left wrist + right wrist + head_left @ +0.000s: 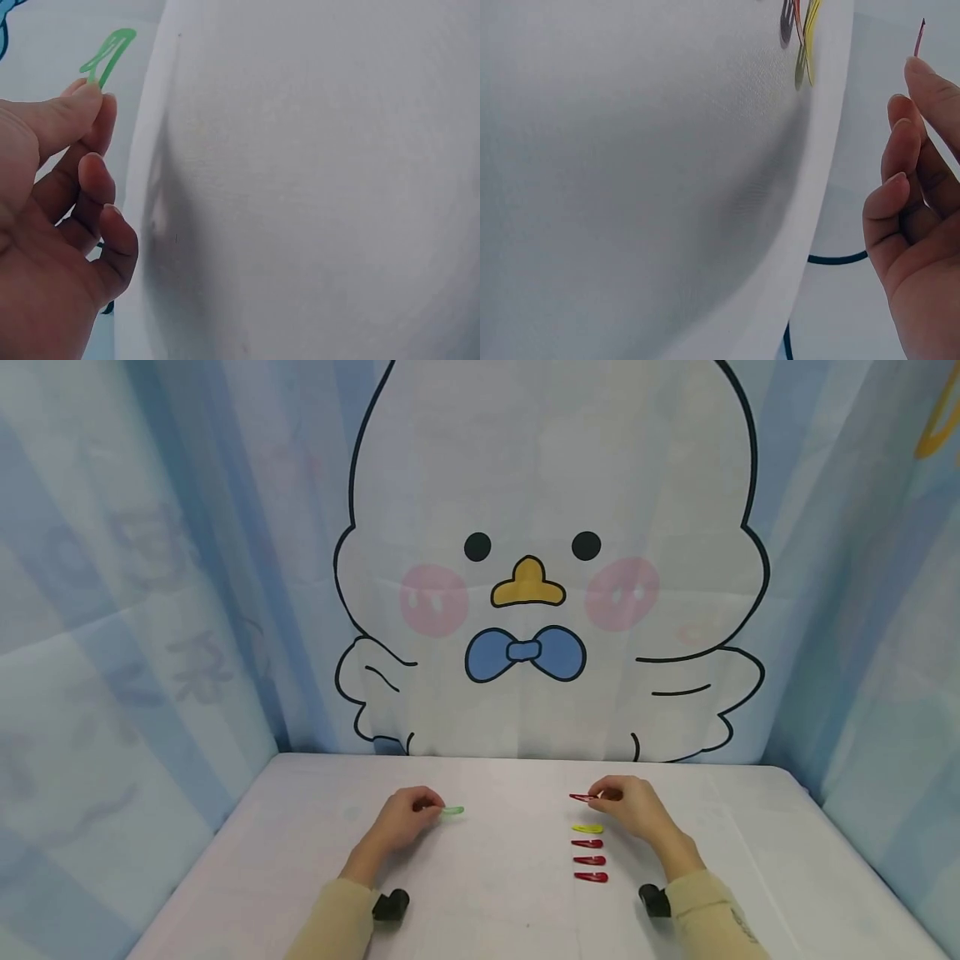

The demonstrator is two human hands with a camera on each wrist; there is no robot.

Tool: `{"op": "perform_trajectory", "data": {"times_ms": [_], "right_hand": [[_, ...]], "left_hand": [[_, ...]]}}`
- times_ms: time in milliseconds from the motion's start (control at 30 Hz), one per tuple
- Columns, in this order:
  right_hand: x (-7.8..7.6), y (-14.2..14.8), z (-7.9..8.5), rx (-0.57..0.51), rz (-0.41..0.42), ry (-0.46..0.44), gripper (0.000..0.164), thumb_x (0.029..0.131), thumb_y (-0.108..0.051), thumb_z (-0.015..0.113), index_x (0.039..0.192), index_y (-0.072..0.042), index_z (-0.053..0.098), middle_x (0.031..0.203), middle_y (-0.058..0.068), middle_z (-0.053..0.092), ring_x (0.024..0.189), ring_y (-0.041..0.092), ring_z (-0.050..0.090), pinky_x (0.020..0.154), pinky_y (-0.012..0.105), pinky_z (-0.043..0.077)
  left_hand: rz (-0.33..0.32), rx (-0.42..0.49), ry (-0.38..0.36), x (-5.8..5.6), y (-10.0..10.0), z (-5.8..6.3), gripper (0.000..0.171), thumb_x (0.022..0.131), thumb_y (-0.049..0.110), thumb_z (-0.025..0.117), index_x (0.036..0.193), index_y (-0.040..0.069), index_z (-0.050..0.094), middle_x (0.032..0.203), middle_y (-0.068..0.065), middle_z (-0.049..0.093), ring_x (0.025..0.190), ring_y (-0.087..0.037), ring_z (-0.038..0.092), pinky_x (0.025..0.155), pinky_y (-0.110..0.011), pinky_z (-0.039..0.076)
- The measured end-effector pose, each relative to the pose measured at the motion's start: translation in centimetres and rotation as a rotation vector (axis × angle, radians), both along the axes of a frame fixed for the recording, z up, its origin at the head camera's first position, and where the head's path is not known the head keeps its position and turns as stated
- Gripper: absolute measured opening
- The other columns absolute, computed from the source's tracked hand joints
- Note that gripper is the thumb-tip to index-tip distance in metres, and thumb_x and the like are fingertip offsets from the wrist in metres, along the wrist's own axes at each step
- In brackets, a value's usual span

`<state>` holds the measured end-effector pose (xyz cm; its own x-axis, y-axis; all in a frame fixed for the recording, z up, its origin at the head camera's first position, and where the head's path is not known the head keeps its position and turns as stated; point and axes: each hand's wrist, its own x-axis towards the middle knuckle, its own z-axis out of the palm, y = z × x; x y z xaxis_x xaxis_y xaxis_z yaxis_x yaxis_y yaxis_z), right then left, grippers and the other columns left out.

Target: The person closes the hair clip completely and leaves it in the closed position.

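Observation:
Between thumb and fingertips my left hand pinches a light green snap hair clip. In the left wrist view this green hair clip points up from the fingertips, and its slotted shape shows. My right hand pinches a dark red hair clip beyond a column of other clips. Only a thin edge of that red clip appears in the right wrist view. Nearest to the right hand in the column lies a yellow hair clip, with several red hair clips below it.
The white table ends at a curtain printed with a cartoon chick. More curtain hangs along the left and right sides. A black strap piece sits at the left wrist, another black piece at the right.

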<state>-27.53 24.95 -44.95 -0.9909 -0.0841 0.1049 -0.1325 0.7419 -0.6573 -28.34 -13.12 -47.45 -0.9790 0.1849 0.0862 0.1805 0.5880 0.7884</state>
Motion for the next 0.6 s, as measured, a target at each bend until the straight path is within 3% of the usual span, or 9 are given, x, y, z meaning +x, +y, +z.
{"op": "perform_trajectory", "data": {"times_ms": [267,600], "right_hand": [[-0.4,0.3,-0.5,0.015,-0.001,-0.023,0.011,0.090,-0.014,0.077,0.100,-0.009,0.075,0.088,0.001,0.062,0.083,0.021,0.054,0.075,0.038,0.046],[-0.5,0.5,-1.1,0.048,0.029,-0.087,0.005,0.089,-0.013,0.077,0.093,-0.013,0.074,0.084,0.001,0.058,0.081,0.021,0.052,0.072,0.036,0.044]], "left_hand": [[0.073,0.127,-0.042,0.3,0.4,0.3,0.005,0.097,0.007,0.066,0.101,0.007,0.069,0.094,-0.002,0.064,0.085,-0.020,0.055,0.077,-0.035,0.049],[0.092,0.222,-0.026,1.4,1.3,0.8,0.009,0.097,0.009,0.066,0.105,0.006,0.070,0.099,-0.004,0.065,0.088,-0.020,0.057,0.080,-0.035,0.050]]}}
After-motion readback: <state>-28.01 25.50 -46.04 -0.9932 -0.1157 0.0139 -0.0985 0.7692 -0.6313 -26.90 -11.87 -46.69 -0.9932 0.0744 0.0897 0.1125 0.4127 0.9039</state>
